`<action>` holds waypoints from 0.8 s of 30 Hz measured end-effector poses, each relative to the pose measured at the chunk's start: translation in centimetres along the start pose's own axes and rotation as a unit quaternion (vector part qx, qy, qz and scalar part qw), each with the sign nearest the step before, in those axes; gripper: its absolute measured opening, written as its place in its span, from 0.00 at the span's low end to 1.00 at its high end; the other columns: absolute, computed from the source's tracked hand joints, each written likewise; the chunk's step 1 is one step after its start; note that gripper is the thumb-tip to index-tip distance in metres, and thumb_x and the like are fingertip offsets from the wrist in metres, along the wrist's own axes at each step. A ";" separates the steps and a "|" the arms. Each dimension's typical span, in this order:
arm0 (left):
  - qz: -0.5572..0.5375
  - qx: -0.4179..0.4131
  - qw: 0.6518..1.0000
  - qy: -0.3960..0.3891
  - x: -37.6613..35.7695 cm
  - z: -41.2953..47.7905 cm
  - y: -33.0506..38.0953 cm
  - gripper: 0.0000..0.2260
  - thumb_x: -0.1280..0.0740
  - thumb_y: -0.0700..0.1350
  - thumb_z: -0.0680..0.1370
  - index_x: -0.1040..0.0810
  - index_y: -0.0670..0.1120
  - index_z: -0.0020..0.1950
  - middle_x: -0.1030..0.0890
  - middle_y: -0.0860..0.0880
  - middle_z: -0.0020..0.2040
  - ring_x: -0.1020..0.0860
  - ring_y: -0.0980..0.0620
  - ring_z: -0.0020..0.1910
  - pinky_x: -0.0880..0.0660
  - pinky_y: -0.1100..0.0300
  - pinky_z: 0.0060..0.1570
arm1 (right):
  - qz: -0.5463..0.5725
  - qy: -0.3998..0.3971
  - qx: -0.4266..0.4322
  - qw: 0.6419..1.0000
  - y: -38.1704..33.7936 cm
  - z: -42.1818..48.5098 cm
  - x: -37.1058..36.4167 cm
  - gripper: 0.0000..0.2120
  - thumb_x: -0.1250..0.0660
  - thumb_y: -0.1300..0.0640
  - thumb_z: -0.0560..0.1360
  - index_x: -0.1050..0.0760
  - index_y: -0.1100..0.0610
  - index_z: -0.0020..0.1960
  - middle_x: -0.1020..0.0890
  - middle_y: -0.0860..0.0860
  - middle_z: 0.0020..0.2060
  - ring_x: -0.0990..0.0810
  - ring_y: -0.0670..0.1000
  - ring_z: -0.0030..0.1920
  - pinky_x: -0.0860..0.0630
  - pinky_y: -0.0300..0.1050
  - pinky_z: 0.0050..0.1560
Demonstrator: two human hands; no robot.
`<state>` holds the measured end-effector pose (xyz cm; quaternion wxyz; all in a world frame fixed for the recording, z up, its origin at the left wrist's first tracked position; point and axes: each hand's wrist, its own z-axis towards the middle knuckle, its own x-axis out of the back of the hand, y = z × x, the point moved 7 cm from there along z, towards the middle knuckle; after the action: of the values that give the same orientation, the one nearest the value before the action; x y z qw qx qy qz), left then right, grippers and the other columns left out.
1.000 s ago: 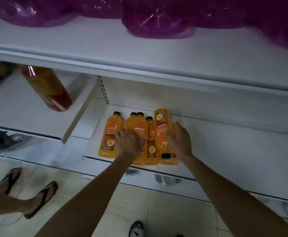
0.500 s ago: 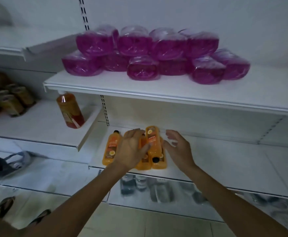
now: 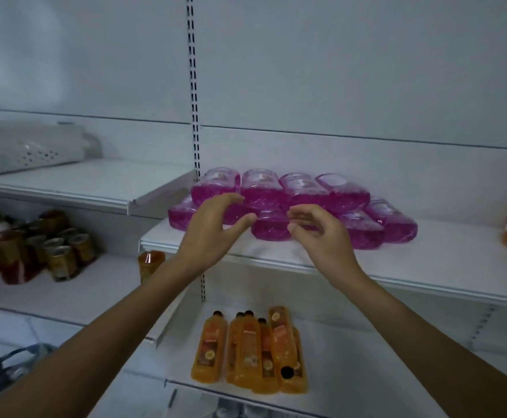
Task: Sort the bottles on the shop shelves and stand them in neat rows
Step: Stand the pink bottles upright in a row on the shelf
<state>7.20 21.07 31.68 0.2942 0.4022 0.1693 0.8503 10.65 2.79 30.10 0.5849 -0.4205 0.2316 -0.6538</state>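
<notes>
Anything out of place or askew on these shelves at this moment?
Yes. The pink bottles lie on their sides in a two-layer heap on the middle shelf, none standing. Below, the orange bottles also lie flat, and a reversed bottle rests on top of them, black cap toward the front.

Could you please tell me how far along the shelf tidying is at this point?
Done: nothing stands in rows yet. In hand: the left hand and right hand, both open and empty, reach toward the pink bottles, piled on their sides on the middle shelf. Left: standing that pile up, then the orange bottles lying flat on the lower shelf, one on top turned the other way.
</notes>
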 end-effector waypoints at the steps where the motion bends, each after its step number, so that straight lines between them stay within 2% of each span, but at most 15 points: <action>1: -0.002 0.012 1.000 0.019 0.7 1.4 -1.1 0.19 0.34 0.52 0.75 0.26 0.44 0.62 0.22 0.48 0.58 0.25 0.51 0.57 0.29 0.57 0.58 | -0.008 0.006 0.013 1.000 -0.4 1.4 -0.1 0.10 0.31 0.63 0.74 0.23 0.54 0.54 0.20 0.44 0.48 0.21 0.40 0.49 0.25 0.29 0.48; 3: 0.007 0.056 0.997 0.049 1.7 4.4 -4.1 0.19 0.36 0.53 0.77 0.27 0.43 0.63 0.23 0.45 0.60 0.25 0.49 0.57 0.29 0.55 0.58 | -0.044 0.029 0.042 0.998 -0.9 4.4 -0.4 0.10 0.30 0.62 0.73 0.23 0.54 0.53 0.20 0.44 0.47 0.22 0.39 0.48 0.27 0.27 0.48; 5: 0.025 0.110 0.993 0.042 2.0 7.5 -7.2 0.21 0.40 0.55 0.79 0.28 0.41 0.64 0.25 0.42 0.61 0.26 0.46 0.59 0.32 0.54 0.57 | -0.088 0.059 0.052 0.993 -0.8 8.0 -0.8 0.10 0.30 0.60 0.73 0.22 0.54 0.54 0.20 0.47 0.49 0.22 0.42 0.49 0.27 0.31 0.52; 6: 0.027 0.137 0.990 0.019 1.8 8.9 -8.7 0.22 0.43 0.56 0.79 0.27 0.41 0.62 0.23 0.42 0.59 0.26 0.46 0.57 0.32 0.53 0.57 | -0.109 0.067 0.050 0.991 -0.7 9.8 -1.1 0.11 0.30 0.59 0.73 0.23 0.54 0.55 0.20 0.48 0.52 0.23 0.44 0.50 0.27 0.35 0.55; 8: -0.006 0.178 0.983 -0.047 0.8 11.0 -11.1 0.22 0.47 0.59 0.80 0.24 0.42 0.54 0.21 0.45 0.49 0.23 0.49 0.47 0.31 0.54 0.53 | -0.168 0.052 0.029 0.984 -0.3 13.4 -2.2 0.14 0.30 0.54 0.73 0.24 0.54 0.58 0.22 0.49 0.56 0.25 0.46 0.55 0.29 0.40 0.58; 9: -0.045 0.189 0.978 -0.073 0.3 11.6 -11.7 0.21 0.46 0.59 0.80 0.23 0.44 0.52 0.20 0.45 0.47 0.22 0.49 0.45 0.28 0.53 0.51 | -0.205 0.023 0.007 0.978 0.2 15.0 -3.0 0.17 0.31 0.51 0.74 0.25 0.55 0.60 0.23 0.50 0.59 0.26 0.47 0.57 0.31 0.41 0.59; 12: -0.142 0.212 0.959 -0.124 -1.1 12.5 -13.6 0.14 0.40 0.58 0.77 0.23 0.50 0.53 0.19 0.45 0.50 0.20 0.48 0.46 0.25 0.56 0.47 | -0.295 -0.108 -0.091 0.945 2.5 18.1 -5.8 0.28 0.36 0.39 0.74 0.32 0.53 0.68 0.29 0.53 0.68 0.30 0.53 0.66 0.33 0.48 0.63; 15: -0.216 0.280 0.923 -0.152 -2.0 12.8 -15.5 0.22 0.34 0.66 0.67 0.21 0.55 0.54 0.17 0.47 0.50 0.19 0.45 0.48 0.25 0.51 0.54 | -0.416 -0.197 -0.136 0.877 4.7 19.0 -7.6 0.34 0.44 0.31 0.73 0.37 0.50 0.72 0.30 0.53 0.70 0.32 0.57 0.68 0.39 0.56 0.69; 16: -0.232 0.283 0.917 -0.157 -2.3 13.2 -15.9 0.23 0.33 0.68 0.64 0.20 0.56 0.52 0.16 0.47 0.49 0.18 0.46 0.47 0.24 0.51 0.53 | -0.444 -0.205 -0.133 0.862 5.1 19.1 -7.7 0.34 0.46 0.30 0.73 0.38 0.49 0.72 0.30 0.53 0.70 0.32 0.58 0.68 0.41 0.57 0.69; 18: -0.225 0.251 0.926 -0.171 -3.0 14.2 -16.3 0.17 0.30 0.67 0.64 0.19 0.58 0.46 0.15 0.49 0.44 0.17 0.50 0.41 0.24 0.55 0.46 | -0.456 -0.211 -0.130 0.855 5.5 19.2 -7.6 0.33 0.48 0.30 0.74 0.41 0.47 0.73 0.32 0.53 0.71 0.33 0.58 0.69 0.45 0.57 0.69; 20: -0.220 0.237 0.927 -0.189 -3.8 14.5 -16.1 0.06 0.31 0.58 0.71 0.22 0.58 0.43 0.16 0.52 0.40 0.18 0.50 0.41 0.26 0.59 0.41 | -0.453 -0.218 -0.132 0.854 5.7 19.2 -7.2 0.34 0.48 0.30 0.74 0.42 0.47 0.74 0.33 0.53 0.72 0.34 0.58 0.70 0.46 0.57 0.70; 21: -0.223 0.238 0.926 -0.191 -4.1 14.6 -15.9 0.04 0.32 0.54 0.72 0.25 0.59 0.44 0.18 0.52 0.41 0.19 0.50 0.42 0.27 0.59 0.41 | -0.454 -0.223 -0.134 0.852 5.9 19.2 -7.1 0.35 0.49 0.29 0.74 0.43 0.46 0.74 0.33 0.53 0.72 0.34 0.59 0.70 0.47 0.57 0.70; 24: -0.225 0.242 0.927 -0.180 -4.1 14.7 -15.4 0.10 0.30 0.54 0.70 0.25 0.59 0.50 0.20 0.51 0.47 0.19 0.48 0.46 0.24 0.54 0.47 | -0.454 -0.228 -0.132 0.851 6.0 19.3 -6.6 0.35 0.49 0.29 0.73 0.43 0.47 0.75 0.34 0.53 0.73 0.36 0.59 0.71 0.49 0.58 0.71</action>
<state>26.37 31.01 30.28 0.3970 0.5585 0.4000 0.6086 29.66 11.53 33.89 0.1981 -0.6894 -0.0412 -0.6955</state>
